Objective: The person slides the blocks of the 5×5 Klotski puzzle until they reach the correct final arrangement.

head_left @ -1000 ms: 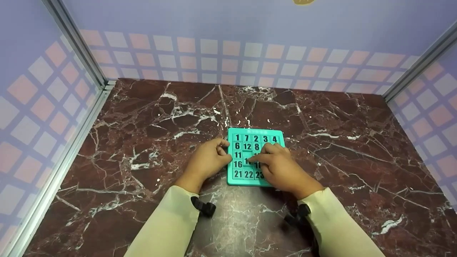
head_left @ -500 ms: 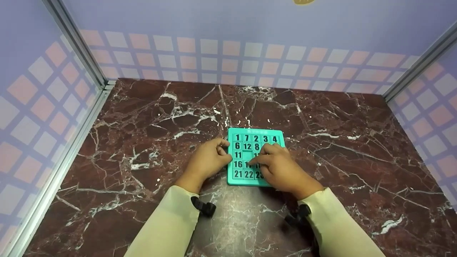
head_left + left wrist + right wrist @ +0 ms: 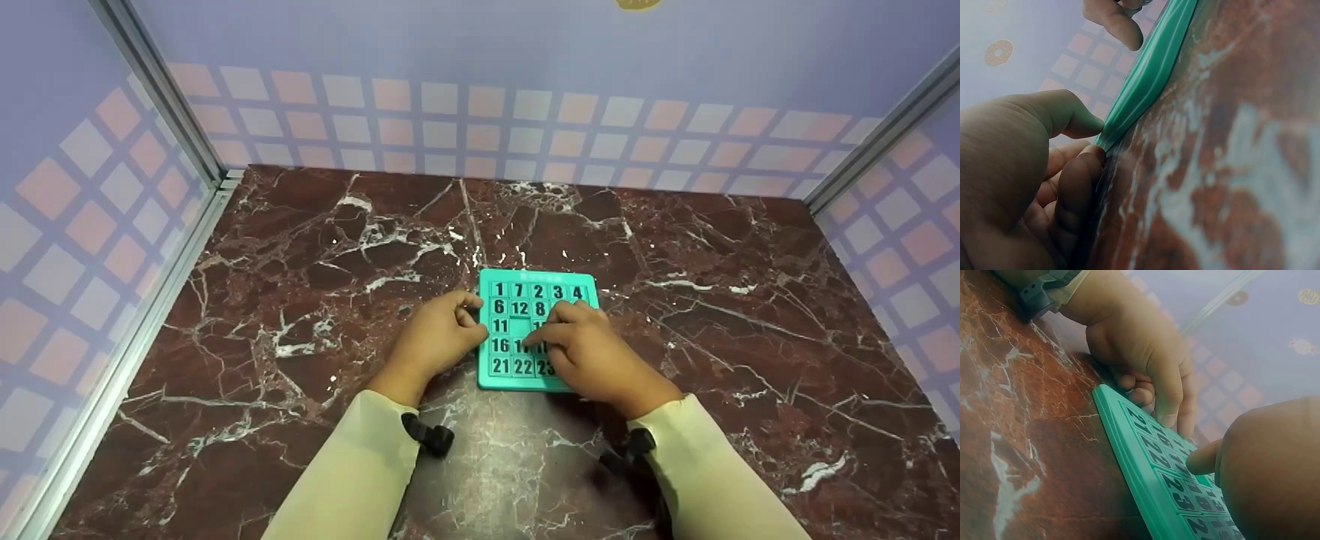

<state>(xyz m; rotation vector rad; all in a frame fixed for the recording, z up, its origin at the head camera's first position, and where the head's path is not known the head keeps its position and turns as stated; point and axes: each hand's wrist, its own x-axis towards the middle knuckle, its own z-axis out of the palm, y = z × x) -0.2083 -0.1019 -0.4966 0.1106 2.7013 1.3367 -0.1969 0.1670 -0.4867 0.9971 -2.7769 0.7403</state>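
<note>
A turquoise sliding number puzzle (image 3: 517,382) lies flat on the marbled table, its black-numbered tiles set in rows. My left hand (image 3: 436,336) grips its left edge; in the left wrist view the thumb (image 3: 1075,117) is on top of the frame (image 3: 1154,67) and the fingers are at its side. With an extended index finger, my right hand (image 3: 589,352) touches tile 17 (image 3: 518,346), just below the vacant square beside tile 11 (image 3: 500,326). That hand covers several tiles on the right side. The right wrist view shows the fingertip (image 3: 1202,460) down among the tiles.
Dark red marbled tabletop (image 3: 315,300) with white veins surrounds the puzzle. Beyond it stands a lilac back wall (image 3: 450,45) with pink and white squares. Side panels with metal corner posts (image 3: 161,86) flank the table. Black devices (image 3: 429,435) are strapped at both wrists.
Tile 17 has slid a little toward me under the right index finger, into the fourth row, leaving the square above it fully vacant. The left hand has stayed put.
</note>
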